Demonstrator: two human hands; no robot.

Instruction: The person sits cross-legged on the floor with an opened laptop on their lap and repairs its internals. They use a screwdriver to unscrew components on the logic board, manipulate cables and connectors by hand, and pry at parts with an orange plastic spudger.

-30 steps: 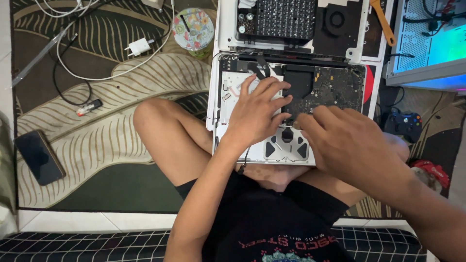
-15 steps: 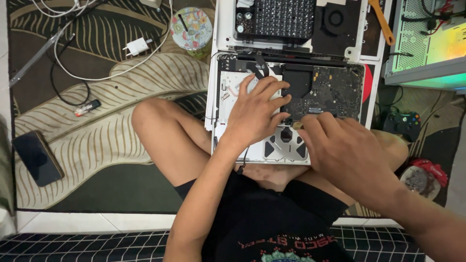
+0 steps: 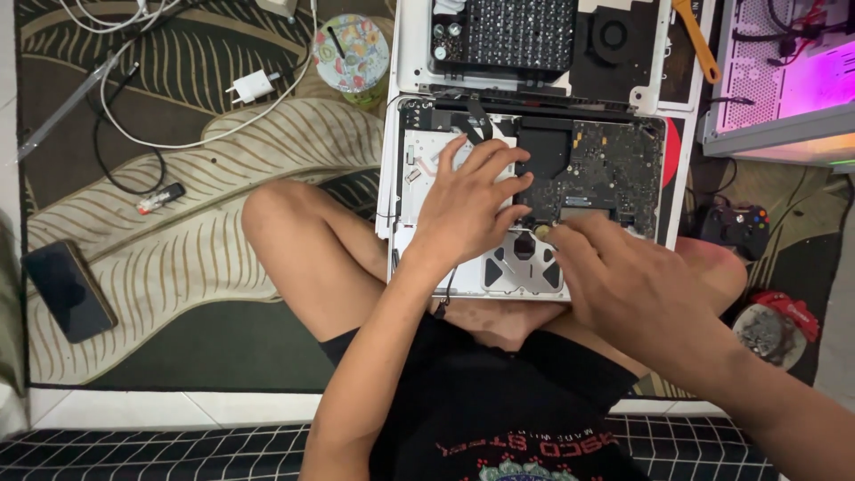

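Note:
An opened white laptop base [image 3: 403,178] rests on my crossed legs, its dark circuit board [image 3: 606,169] and silver trackpad plate [image 3: 521,267] exposed. My left hand [image 3: 468,200] lies flat, fingers spread, on the white panel at the left of the base. My right hand [image 3: 623,285] reaches to the lower edge of the board, its fingertips pinched at a small round part [image 3: 541,231]; whether it grips that part cannot be told.
A second opened laptop shell [image 3: 534,40] with a keyboard underside and fan lies beyond. An orange tool [image 3: 697,40], a round patterned tin [image 3: 350,44], a white charger with cable [image 3: 249,87], a phone [image 3: 67,289], a game controller [image 3: 735,227] and a lit computer case [image 3: 784,80] surround me on the rug.
My right hand has slid left and up along the laptop's front edge toward the board. My left hand has stayed pressed on the base.

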